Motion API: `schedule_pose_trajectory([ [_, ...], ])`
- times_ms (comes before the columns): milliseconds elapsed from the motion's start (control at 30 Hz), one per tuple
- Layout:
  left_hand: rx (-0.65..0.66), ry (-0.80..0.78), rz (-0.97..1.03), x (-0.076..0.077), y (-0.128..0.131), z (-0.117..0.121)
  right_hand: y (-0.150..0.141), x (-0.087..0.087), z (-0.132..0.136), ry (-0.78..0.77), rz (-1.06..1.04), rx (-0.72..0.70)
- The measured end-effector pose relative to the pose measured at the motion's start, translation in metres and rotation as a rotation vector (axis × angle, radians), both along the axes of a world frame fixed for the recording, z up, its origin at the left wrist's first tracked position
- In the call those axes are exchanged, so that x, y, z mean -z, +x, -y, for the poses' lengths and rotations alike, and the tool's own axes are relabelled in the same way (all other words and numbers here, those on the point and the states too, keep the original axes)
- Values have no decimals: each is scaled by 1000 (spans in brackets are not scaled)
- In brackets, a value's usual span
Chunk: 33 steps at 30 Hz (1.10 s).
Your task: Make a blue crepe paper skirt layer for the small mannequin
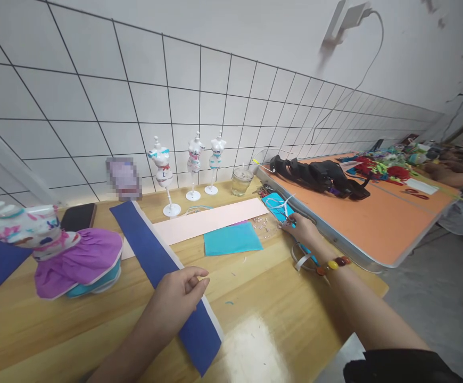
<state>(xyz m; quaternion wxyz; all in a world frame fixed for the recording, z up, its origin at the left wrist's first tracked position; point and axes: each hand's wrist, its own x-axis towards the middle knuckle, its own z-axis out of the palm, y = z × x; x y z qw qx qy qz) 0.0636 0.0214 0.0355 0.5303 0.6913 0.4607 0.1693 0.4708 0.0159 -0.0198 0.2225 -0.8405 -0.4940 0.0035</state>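
My left hand [179, 290] rests over a long dark blue fabric strip [146, 242] with a white edge, its fingers loosely bent and a gap between thumb and forefinger. My right hand [303, 231] reaches to the table's right side, fingers closed around what looks like small scissors [291, 219], partly hidden. Beneath them lies a turquoise piece [278, 205] with a thin white ribbon across it. A pale pink strip [215, 219] runs across the table behind a turquoise fabric piece [233, 239]. Small beads [264, 226] lie scattered near my right hand.
Left stands a dress form [75, 260] in a purple skirt, beside a dark phone [79, 217]. Three small white dress forms [193, 165] and a glass [241, 181] line the wall. An orange table [375, 229] holds a black object [319, 176]; another person's arm [447, 175] shows beyond.
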Motion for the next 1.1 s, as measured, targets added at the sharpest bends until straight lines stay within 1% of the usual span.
schedule_pose_trajectory([
  [133, -3, -2, -6, -2, 0, 0, 0, 5, -4, -23, 4, 7],
  [333, 4, -4, 2, 0, -1, 0, -1, -1, -2, -2, -39, -14],
  [467, 6, 5, 3, 1, -1, 0, -9, -12, 3, 38, -93, -31],
  [567, 6, 8, 9, 3, -1, 1, -23, -28, 15, 72, -173, -75],
  [633, 12, 24, 23, 5, -1, 2, -39, -40, 26, 80, -235, -117],
  [700, 11, 43, 42, 8, 1, 4, -62, -52, 39, 88, -307, -163],
  [767, 6, 16, 76, 11, 5, 7, -92, -60, 52, 133, -519, -191],
  [800, 9, -32, 104, 12, 7, 9, -108, -61, 58, 141, -608, -215],
  [867, 32, -185, 202, 13, 11, 15, -143, -60, 66, 177, -700, -259],
  [967, 80, -411, 424, 14, 15, 21, -194, -51, 72, 184, -746, -335],
  [1033, 83, -465, 527, 13, 16, 22, -221, -45, 73, 182, -789, -400],
  [1100, 20, -464, 564, 11, 16, 20, -241, -42, 71, 187, -831, -449],
])
